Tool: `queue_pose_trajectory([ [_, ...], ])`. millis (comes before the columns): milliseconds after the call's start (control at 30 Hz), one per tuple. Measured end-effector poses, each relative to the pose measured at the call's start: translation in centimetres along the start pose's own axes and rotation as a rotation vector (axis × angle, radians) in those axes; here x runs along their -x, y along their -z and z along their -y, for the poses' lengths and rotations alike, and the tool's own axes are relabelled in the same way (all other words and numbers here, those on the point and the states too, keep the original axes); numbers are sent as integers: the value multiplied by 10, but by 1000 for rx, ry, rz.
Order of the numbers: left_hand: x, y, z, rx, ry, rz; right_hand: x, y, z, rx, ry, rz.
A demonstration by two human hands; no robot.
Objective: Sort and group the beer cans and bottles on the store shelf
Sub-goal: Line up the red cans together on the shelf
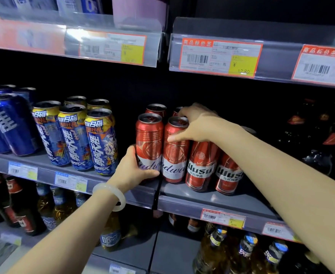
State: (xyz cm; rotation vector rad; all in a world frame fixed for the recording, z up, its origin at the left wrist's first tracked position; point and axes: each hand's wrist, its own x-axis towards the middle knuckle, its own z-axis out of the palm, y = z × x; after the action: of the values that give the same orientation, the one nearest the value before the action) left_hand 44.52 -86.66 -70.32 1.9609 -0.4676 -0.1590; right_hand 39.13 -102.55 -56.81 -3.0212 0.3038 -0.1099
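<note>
Two red Budweiser cans stand side by side at the front of the middle shelf (218,198). My left hand (132,171) grips the lower part of the left Budweiser can (149,139). My right hand (197,123) holds the top of the right Budweiser can (174,155), thumb on its front and fingers over the rim. Two more red cans stand behind them. To the right stand two red Wusu cans (201,165), partly hidden by my right forearm.
Left of the red cans stand several yellow-and-blue cans (103,143) and dark blue cans (14,127). Dark bottles (321,135) fill the shelf's right end. Bottles crowd the lower shelf (241,252). Price tags line the upper rail (220,56).
</note>
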Motion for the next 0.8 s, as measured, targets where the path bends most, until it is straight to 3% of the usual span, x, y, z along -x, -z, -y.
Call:
queue_pose_trajectory([
  [100,8,-6,5,-55,-55,-80,18,4,-13,-54,11,-101],
  [200,36,-21,18,-145,-219,-358,63,1,-46,-341,-55,-441],
  [267,62,-42,16,-145,-384,-346,96,-20,-63,-534,-169,-539],
  [400,68,-86,-11,-140,-370,-71,123,-70,-71,-698,-266,-563],
  [500,52,-104,-24,-102,-260,-103,122,-80,-73,-832,-305,-570],
  [633,44,-114,-25,-162,-176,-177,106,-98,-86,-919,-442,-350],
  [800,45,-118,-28,-213,-136,-243,92,-114,-100,-876,-463,-352],
])
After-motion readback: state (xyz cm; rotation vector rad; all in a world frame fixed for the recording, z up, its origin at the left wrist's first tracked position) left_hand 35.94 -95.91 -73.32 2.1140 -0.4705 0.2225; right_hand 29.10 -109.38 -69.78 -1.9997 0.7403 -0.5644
